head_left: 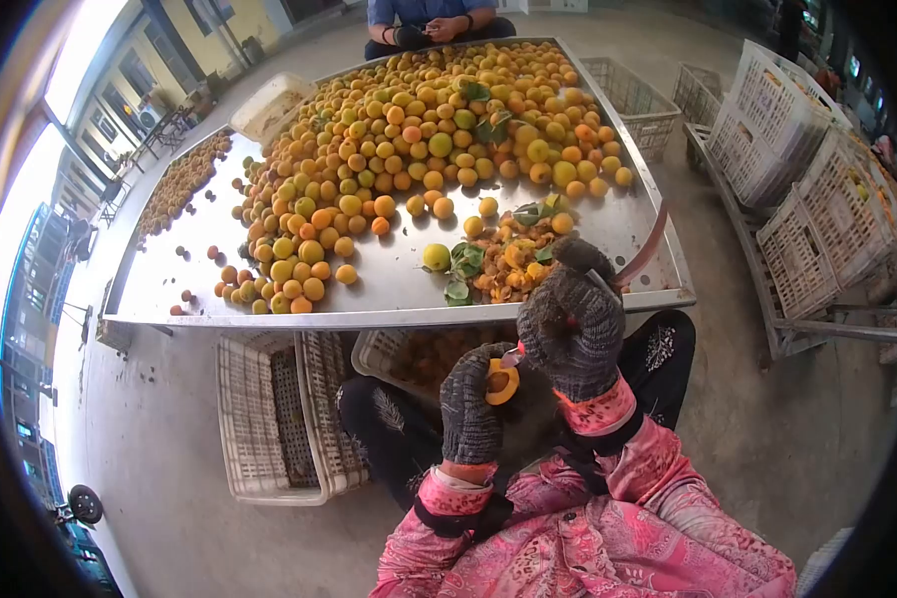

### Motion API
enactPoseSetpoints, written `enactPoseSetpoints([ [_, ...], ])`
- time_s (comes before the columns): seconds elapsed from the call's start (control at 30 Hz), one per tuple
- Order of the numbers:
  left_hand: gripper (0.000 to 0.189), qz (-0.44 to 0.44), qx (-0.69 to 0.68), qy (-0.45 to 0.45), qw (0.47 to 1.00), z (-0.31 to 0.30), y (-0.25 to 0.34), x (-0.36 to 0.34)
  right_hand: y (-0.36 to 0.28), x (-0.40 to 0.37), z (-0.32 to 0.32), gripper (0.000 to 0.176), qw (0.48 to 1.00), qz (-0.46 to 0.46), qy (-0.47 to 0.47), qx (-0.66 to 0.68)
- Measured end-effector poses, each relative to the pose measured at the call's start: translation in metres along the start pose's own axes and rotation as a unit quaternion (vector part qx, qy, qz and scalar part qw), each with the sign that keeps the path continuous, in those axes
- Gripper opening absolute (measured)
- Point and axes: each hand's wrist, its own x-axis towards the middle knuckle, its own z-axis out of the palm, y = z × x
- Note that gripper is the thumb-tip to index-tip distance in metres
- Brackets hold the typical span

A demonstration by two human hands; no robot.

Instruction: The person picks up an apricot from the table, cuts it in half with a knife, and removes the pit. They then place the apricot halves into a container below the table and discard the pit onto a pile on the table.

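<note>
My left hand [471,404], in a dark grey knitted glove, is closed around a cut apricot half [502,382], its orange flesh and hollow facing up. Just to the right, my gloved right hand [571,334] is a closed fist on a knife [648,247]. A long, curved reddish part of it sticks up past the fist, and a small shiny tip shows beside the apricot. Both hands are in front of the table's near edge, over my lap. Beyond my right hand, a heap of torn apricot pieces [511,261] lies with green leaves [465,259] on the metal table [389,282].
Whole apricots [399,140] pile across the table, with a white tub [272,108] at its left. Below are a plastic crate [269,419] and a partly hidden bin [374,349]. Stacked crates [782,125] stand on a cart at right. Another person [434,20] sits opposite.
</note>
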Motion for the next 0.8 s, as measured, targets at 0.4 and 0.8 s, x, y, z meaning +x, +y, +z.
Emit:
enactPoseSetpoints([
  [0.4, 0.050, -0.077, 0.053, 0.044, 0.995, 0.008, 0.025, 0.002, 0.011, -0.012, -0.017, 0.031, 0.986, 0.120, -0.025, -0.111],
  [0.8, 0.044, -0.059, 0.010, 0.141, 0.988, 0.008, 0.014, 0.017, 0.051, -0.005, -0.055, 0.031, 0.954, 0.135, 0.169, 0.208],
])
